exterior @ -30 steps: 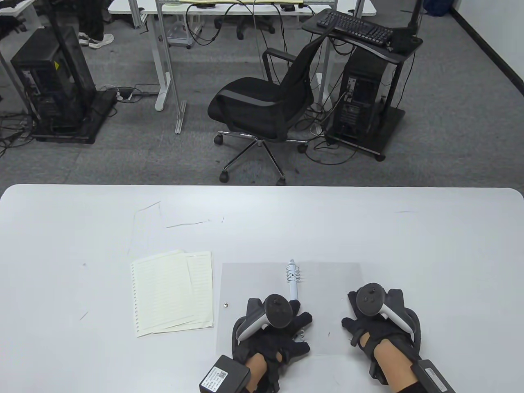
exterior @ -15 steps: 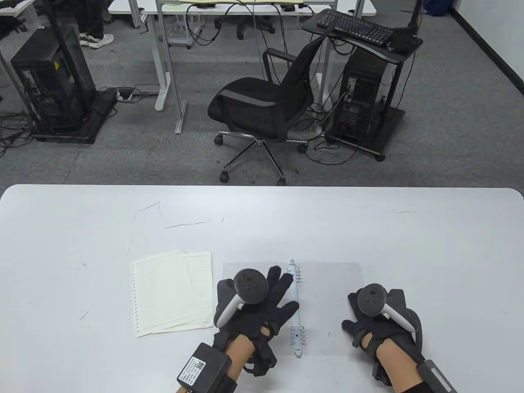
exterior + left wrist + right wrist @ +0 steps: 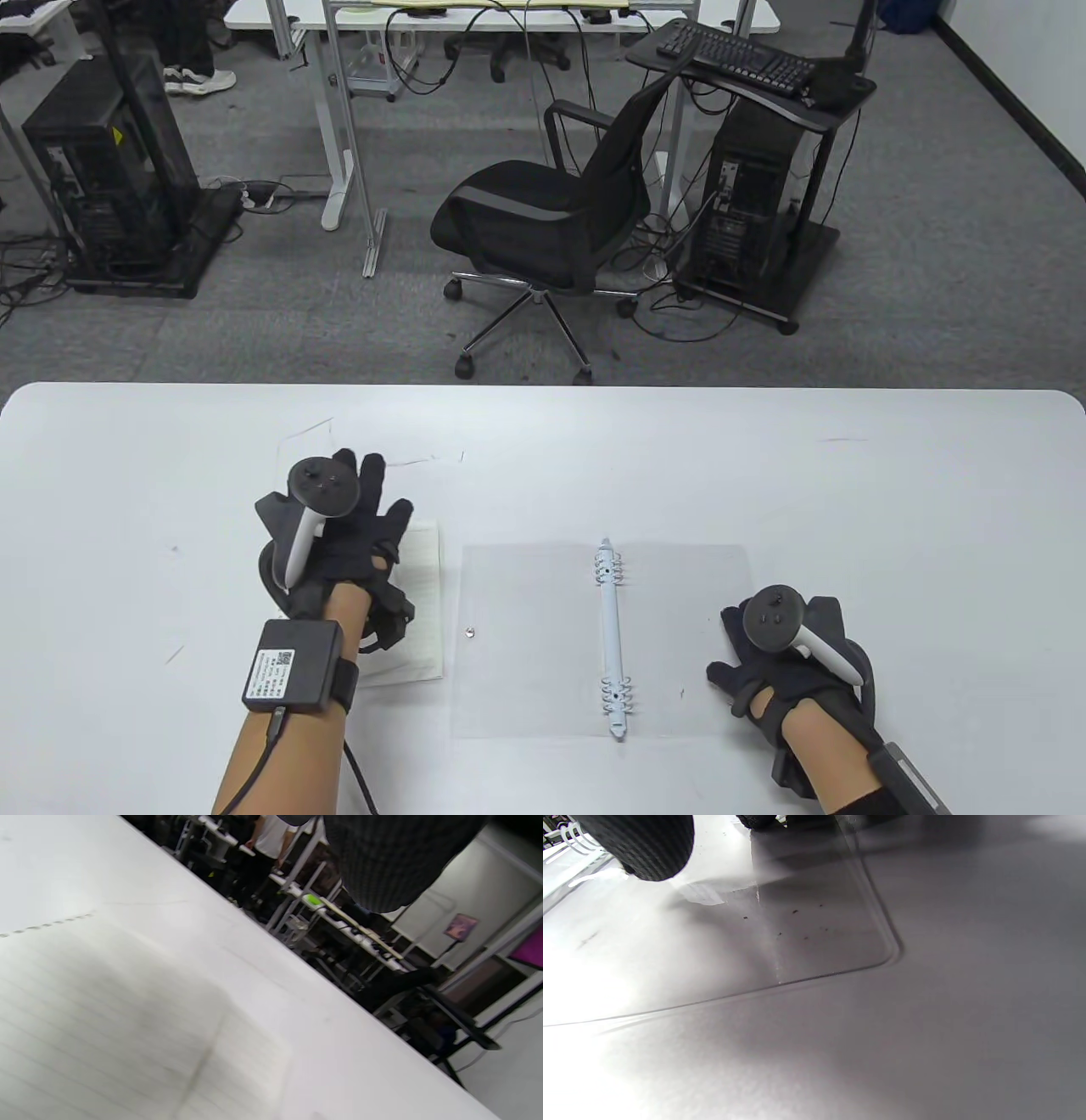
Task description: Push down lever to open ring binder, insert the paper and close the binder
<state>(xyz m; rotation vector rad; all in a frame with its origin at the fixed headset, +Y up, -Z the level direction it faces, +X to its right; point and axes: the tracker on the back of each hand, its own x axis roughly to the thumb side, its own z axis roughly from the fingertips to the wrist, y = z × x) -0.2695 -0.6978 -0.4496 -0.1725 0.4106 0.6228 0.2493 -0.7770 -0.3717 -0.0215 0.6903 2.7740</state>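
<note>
Table view: the binder (image 3: 604, 638) lies open flat, paper (image 3: 420, 594) just left of it, a chair (image 3: 543, 221) beyond the table (image 3: 764, 475). The left hand (image 3: 335, 531) lies over the paper, fingers straight and spread. The right hand (image 3: 785, 658) rests flat on the binder's right cover.

Left wrist view: lined paper (image 3: 106, 1018) below one fingertip (image 3: 390, 861).

Right wrist view: fingertip (image 3: 645, 844) on the cover.

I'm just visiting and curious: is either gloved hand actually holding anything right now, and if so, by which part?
Nothing is gripped. The left hand lies with straight fingers over the paper; the right hand rests flat on the open binder's right cover edge.
</note>
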